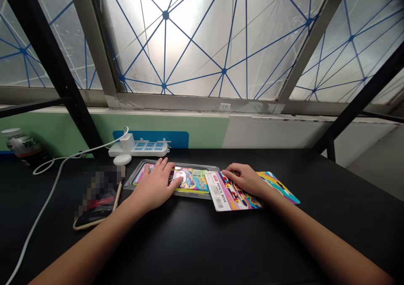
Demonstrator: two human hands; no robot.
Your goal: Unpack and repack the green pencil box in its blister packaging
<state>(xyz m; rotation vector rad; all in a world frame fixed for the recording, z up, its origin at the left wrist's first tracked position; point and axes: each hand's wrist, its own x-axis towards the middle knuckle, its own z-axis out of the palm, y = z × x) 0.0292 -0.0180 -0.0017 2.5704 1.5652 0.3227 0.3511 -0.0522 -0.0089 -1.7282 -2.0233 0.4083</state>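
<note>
My left hand [158, 183] lies flat with its fingers spread on a colourful pencil box [192, 180] that sits in a clear plastic tray [134, 176]. My right hand [244, 179] rests palm down, fingers stretched out, on a colourful printed card [229, 196] labelled "PENCIL BOX", which lies flat just right of the tray and overlaps its edge. Both lie on a black table [202, 243].
A phone [94, 209] lies to the left of the tray. Behind it are a white power strip [142, 148] with a plugged charger, a white cable [47, 192] and a small white round object [122, 159]. A bottle [22, 146] stands at far left. A black frame post [328, 146] rises at right.
</note>
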